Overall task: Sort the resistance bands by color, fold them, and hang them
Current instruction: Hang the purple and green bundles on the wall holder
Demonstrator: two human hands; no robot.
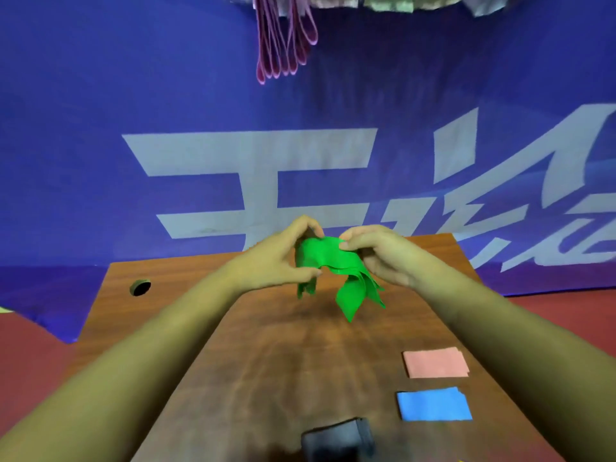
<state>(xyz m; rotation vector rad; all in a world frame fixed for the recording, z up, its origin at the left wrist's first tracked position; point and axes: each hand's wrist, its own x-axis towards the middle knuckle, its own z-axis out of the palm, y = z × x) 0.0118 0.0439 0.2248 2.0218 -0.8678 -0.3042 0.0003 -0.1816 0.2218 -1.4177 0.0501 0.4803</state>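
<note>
Grips meet above the far middle of the desk (266, 368), both closed on one bundle of green resistance bands (328, 258). The left grip (283, 258) pinches the bundle's left end, thumb along the near side and fingers curled over the far top edge. The right grip (376, 255) pinches the right end between thumb and curled fingertips at about the same height. The two sit near each other with a short span of green between them. The bundle hangs in the air, apart from the desk, with a soft shadow on the wood beneath it. Layered ends droop from it: a short flap below the left grip, and longer pointed flaps below and just left of the right grip.

On the near right of the desk lie two flat folded stacks, a pink stack (435, 362) and, just nearer, a blue stack (433, 404), close but not touching. At the near edge, left of the blue stack, sits a dark object (338, 440) too blurred to identify. A round hole (140, 287) is cut into the desk's far left corner.

Behind the desk a blue banner (100, 145) with large pale characters fills the background. High against it, left of centre, purple bands (283, 45) hang in long loops from the top edge. More pale material shows at the top right, cut off by the frame. Red floor (26, 355) shows on both sides of the desk.
</note>
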